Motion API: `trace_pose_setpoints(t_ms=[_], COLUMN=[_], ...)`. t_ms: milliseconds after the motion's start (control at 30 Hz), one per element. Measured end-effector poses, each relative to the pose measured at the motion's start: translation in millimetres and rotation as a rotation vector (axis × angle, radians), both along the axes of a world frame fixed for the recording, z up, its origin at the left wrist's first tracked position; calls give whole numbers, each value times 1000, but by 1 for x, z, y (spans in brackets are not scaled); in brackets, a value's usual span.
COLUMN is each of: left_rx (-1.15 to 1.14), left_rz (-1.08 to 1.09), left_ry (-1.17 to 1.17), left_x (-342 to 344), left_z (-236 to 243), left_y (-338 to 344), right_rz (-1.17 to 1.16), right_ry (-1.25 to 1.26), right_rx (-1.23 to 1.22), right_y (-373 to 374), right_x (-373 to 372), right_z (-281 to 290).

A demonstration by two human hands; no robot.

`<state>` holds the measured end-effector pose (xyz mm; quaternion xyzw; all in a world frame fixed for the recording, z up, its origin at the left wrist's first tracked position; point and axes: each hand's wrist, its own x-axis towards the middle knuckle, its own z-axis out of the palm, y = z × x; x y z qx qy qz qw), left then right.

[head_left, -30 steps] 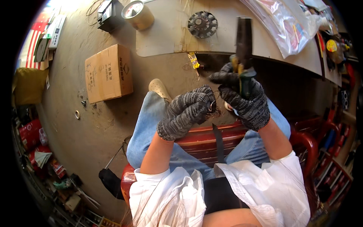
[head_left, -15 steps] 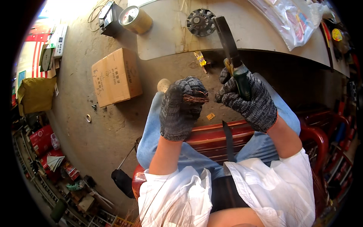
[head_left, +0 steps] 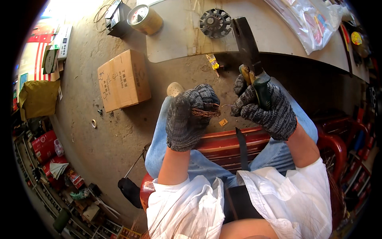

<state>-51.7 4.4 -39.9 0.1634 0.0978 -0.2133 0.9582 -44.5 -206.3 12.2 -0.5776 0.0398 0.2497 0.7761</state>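
In my left hand [head_left: 185, 123], covered by a grey knit glove, is a small bundle of thin copper wires [head_left: 207, 112]. Their ends stick out on the right, and the fingers are closed round the rest. My right hand [head_left: 272, 117], gloved alike, grips a hand tool [head_left: 246, 44] with a long dark metal head and green handle, its head pointing up and away. Its exact kind is hard to tell. A thin strand spans the gap from the bundle to my right fingertips, which look pinched together on it.
Ahead is a pale table [head_left: 179, 24] bearing a dark slotted motor core [head_left: 215, 23], a tin can [head_left: 145, 20] and clear plastic bags [head_left: 318, 28]. A cardboard box [head_left: 123, 81] sits on the floor at left. Below my hands is a red wooden bench [head_left: 227, 145].
My right hand has moved slightly right and down with the tool. A strand now stretches between the bundle and my right fingers. The left hand has barely moved.
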Motion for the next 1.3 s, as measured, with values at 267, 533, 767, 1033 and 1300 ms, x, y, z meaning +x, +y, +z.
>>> trace_pose_setpoints(t_ms=[267, 533, 767, 1033, 1300], left_rx=[266, 724, 702, 641, 416], left_rz=[45, 121, -8, -134, 78], left_ry=[-294, -429, -471, -148, -189], left_x=[3, 4, 6, 1, 4], left_z=[8, 20, 12, 5, 6], left_y=[-2, -15, -17, -4, -17], right_rz=[17, 55, 104, 186, 68], right_ry=[-19, -49, -66, -230, -84], right_rx=[-67, -81, -138, -273, -223], right_y=[2, -4, -6, -3, 7], right_x=[1, 2, 0, 0, -2], right_z=[3, 7, 6, 7, 7])
